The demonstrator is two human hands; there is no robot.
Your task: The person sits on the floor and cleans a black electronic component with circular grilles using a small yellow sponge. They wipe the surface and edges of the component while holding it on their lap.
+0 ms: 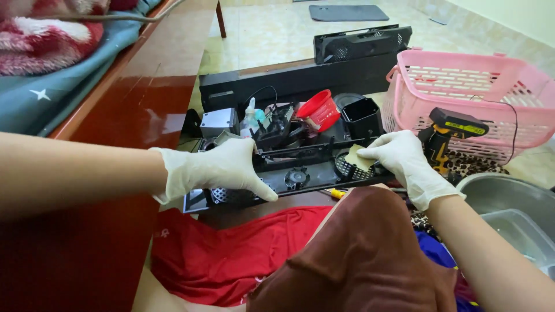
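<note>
Panel cleaning, both hands engaged

Left hand (217, 167) clamped on black perforated panel (289, 173) above lap; right hand (399, 156) pinching small tan pad (358, 157) against grille. Keep panel level, wipe lightly, avoid flexing.

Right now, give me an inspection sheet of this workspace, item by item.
Surface: low wooden table, mostly covered.
Job's things: long black perforated panel, gripped at both ends; yellowish pad under the right fingers.
Clutter: red cup, black cup, small bottle, yellow-black power tool, screwdriver.
Hands: left hand and right hand, both in white gloves.
Cables: thin black wire over the pink basket.
Surroundings: tiled floor, steel bowl, red cloth.
</note>
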